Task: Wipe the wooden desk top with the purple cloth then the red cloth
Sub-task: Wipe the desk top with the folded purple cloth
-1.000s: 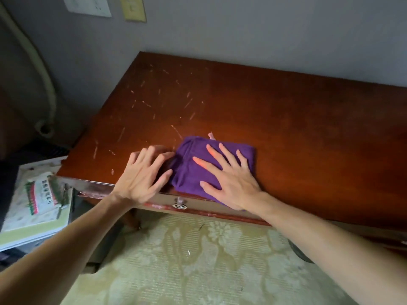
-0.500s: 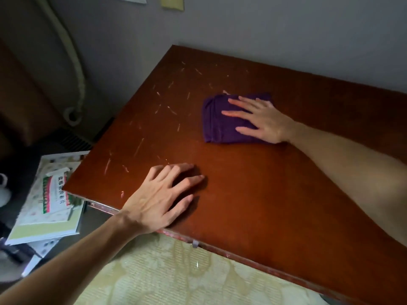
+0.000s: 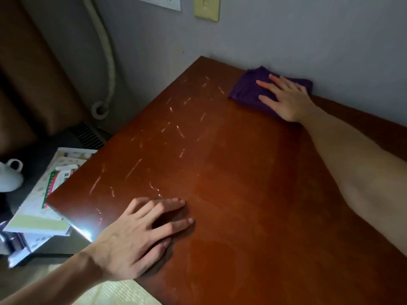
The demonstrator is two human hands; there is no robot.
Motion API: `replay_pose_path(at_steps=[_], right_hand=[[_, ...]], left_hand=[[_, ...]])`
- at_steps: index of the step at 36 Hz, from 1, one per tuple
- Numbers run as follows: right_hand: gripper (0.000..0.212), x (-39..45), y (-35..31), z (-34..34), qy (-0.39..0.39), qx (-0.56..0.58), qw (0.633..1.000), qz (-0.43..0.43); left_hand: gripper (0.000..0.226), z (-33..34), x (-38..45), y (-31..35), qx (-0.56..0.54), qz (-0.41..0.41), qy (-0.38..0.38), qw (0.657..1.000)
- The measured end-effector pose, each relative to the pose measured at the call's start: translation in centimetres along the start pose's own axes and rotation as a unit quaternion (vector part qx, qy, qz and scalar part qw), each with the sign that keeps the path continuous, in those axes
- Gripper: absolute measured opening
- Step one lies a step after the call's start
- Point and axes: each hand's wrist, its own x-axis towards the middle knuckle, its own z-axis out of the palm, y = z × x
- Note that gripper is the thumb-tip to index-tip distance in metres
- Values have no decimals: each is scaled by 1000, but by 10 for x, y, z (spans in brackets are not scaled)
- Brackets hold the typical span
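1. Head view: my right hand [image 3: 288,99] lies flat on the purple cloth [image 3: 248,90], fingers straight and spread, pressing it onto the wooden desk top [image 3: 231,172] at the far edge, right against the grey wall [image 3: 286,36].
2. The cloth is folded into a rough pad; its far side touches the wall, and my palm covers its near right part.
3. My left hand [image 3: 136,236] rests palm down on the desk near the front left corner, fingers loose and slightly spread, holding nothing.
4. Pale scratch marks [image 3: 176,130] run across the left half of the desk, between my two hands.
5. A bright glare sits on the desk edge just left of my left wrist.
6. Beside the desk, lower left, lie some printed papers [image 3: 44,208] and a white teapot [image 3: 10,175]; the print is too blurred for me to read.
7. On the wall above hang a white plate [image 3: 160,2] and a yellowish plate [image 3: 207,7], perhaps switches; a pale hose [image 3: 108,53] runs down the wall to a round fitting.
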Motion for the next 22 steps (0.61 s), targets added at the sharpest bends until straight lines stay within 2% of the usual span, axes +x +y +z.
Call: replay_pose_path(at_steps=[6, 12, 22], right_hand=[[64, -11, -13, 4, -8, 3, 999, 49], [64, -54, -56, 15, -3, 19, 993, 116], [66, -160, -171, 37, -1, -2, 991, 131]], left_hand=[[51, -1, 1, 2, -2, 1, -10, 1000], [52, -4, 0, 4, -8, 9, -4, 1000], [34, 3, -7, -2, 13, 37, 117, 992]])
